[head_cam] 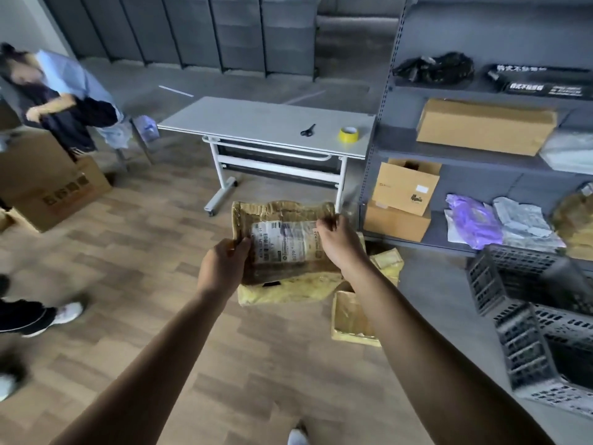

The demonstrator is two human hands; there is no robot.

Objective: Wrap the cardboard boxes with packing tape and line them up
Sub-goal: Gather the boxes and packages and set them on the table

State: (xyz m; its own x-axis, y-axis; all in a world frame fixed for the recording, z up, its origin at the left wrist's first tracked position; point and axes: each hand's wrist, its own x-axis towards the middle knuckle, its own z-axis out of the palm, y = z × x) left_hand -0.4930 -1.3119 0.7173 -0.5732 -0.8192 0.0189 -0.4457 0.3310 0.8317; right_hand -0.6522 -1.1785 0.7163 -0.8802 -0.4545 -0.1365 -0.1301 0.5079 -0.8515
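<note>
I hold a worn, tape-covered cardboard box with a white shipping label in front of me above the floor. My left hand grips its left edge. Its right edge is pinched by my right hand. Beneath it on the floor lie a yellowish taped box and another flat box. A roll of yellow packing tape and black scissors lie on the white table ahead.
A grey shelf rack on the right holds cardboard boxes, bags and parcels. Grey plastic crates stand at the lower right. Large cartons and a person are at the left; someone's feet are near.
</note>
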